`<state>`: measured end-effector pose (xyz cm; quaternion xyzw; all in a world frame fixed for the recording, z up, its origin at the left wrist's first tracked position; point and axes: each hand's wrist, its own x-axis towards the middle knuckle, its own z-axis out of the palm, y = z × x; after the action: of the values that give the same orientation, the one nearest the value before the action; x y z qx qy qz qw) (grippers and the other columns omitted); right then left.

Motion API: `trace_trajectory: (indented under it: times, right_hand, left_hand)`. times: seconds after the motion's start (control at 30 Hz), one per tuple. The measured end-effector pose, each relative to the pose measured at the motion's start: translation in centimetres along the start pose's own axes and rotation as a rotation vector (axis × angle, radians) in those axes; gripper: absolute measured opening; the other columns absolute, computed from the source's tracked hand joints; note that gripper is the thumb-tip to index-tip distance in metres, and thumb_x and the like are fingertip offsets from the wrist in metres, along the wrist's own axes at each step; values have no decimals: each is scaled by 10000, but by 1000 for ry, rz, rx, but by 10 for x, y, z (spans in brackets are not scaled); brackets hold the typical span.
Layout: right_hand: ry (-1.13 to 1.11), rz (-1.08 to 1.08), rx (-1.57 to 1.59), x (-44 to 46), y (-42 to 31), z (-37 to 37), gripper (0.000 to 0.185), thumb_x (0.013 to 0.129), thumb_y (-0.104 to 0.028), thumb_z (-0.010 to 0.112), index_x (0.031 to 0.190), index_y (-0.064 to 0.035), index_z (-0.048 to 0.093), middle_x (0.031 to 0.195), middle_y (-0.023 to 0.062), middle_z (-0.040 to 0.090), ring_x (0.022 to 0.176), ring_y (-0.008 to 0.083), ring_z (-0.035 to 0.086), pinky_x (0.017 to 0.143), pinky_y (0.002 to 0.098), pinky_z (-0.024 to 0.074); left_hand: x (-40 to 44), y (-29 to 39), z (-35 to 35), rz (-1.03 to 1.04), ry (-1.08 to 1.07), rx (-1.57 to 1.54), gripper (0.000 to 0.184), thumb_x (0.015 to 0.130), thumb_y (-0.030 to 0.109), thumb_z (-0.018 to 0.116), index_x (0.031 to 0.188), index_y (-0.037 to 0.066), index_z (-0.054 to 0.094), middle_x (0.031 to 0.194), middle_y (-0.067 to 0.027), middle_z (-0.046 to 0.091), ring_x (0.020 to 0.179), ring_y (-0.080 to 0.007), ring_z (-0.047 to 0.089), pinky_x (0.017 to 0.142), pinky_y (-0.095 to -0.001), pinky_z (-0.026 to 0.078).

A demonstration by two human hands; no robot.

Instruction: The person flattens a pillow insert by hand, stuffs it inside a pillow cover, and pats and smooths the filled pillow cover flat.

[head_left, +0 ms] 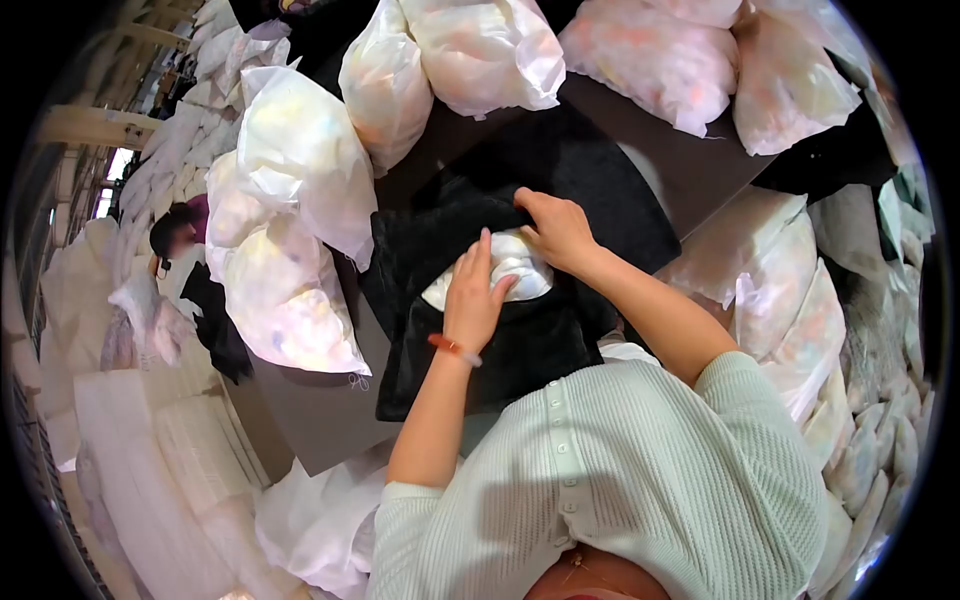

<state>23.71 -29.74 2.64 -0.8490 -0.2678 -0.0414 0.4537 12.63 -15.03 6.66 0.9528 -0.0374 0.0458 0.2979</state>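
Observation:
A black plush cover (450, 345) lies on the dark table in front of me, with an opening near its middle. A white stuffed bag (522, 268) with faint coloured patches shows through the opening. My left hand (474, 293) rests on the white bag, its fingers extended toward the upper edge of the opening. My right hand (558, 232) is closed on the black fabric at the upper right of the opening. More black plush fabric (620, 205) spreads behind and to the right.
Stuffed translucent bags (290, 295) stand along the left of the table (300, 425), and others (650, 60) line its far edge. More bags (770, 290) are at the right. Pale rolls (130, 440) lie at the lower left. Another person (180, 228) is at the far left.

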Motion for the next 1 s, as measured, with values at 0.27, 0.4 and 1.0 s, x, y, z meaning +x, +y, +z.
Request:
trace_trajectory:
  times: [0.27, 0.4, 1.0]
  right_hand:
    - [83, 58, 154, 16, -32, -12, 155, 784, -175, 618, 885, -66, 573, 753, 166, 624, 729, 379, 609, 618, 453, 469]
    - [133, 54, 144, 20, -18, -5, 162, 758, -149, 617, 879, -53, 567, 740, 154, 625, 717, 387, 605, 603, 456, 467]
    - [-64, -7, -283, 19, -10, -5, 119, 749, -131, 592, 833, -55, 554, 759, 120, 638, 691, 302, 655, 589, 397, 522]
  left_hand:
    - [15, -3, 15, 110, -22, -46, 771, 820, 94, 616, 1438, -30, 171, 1279, -271, 468, 1126, -402, 494, 985, -423, 390]
    - [21, -8, 33, -8, 85, -333, 418, 860, 85, 528, 1260, -17, 462, 1170, -241, 561, 1061, -402, 538, 932, -443, 408]
    - [78, 10, 59, 70, -681, 286, 307, 826, 124, 528, 1103, 4, 582, 1099, -217, 603, 1035, -392, 554, 879, -466, 438]
